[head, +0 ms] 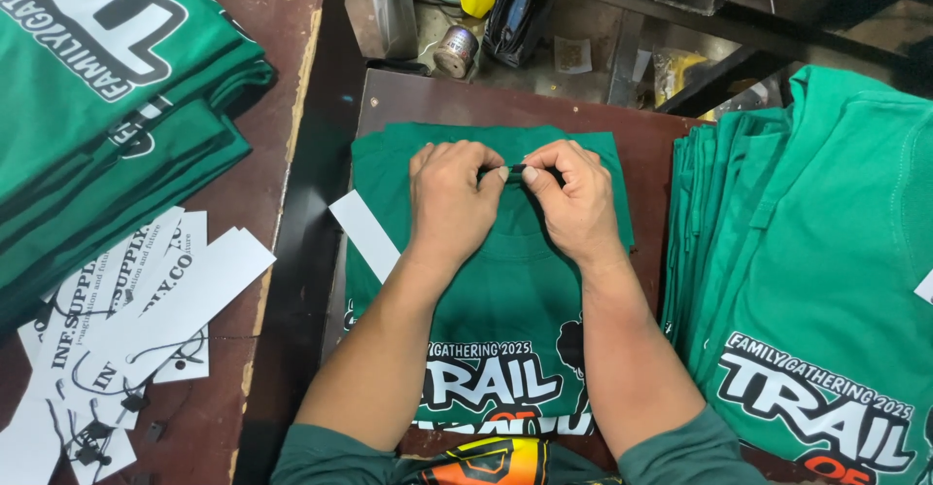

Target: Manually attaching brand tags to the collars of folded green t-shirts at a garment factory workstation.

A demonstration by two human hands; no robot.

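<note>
Centrally: left hand (pixel 449 198) and right hand (pixel 575 198) knuckles-up, fingertips together, pinching small dark tag string (pixel 515 167) at collar of folded green shirt (pixel 505 291) on surface (pixel 437 101); forearms angled inward.

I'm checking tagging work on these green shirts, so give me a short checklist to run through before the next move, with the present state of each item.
1. Both hands at the collar: ok, left hand and right hand meet at the neckline of the folded shirt.
2. Small dark fastener pinched between fingertips: ok.
3. Fastener closed: cannot tell.
4. White tag lying flat on the shirt: not ok, it sticks out at the shirt's left edge.
5. Spare tags on hand: ok, piled at left.
</note>
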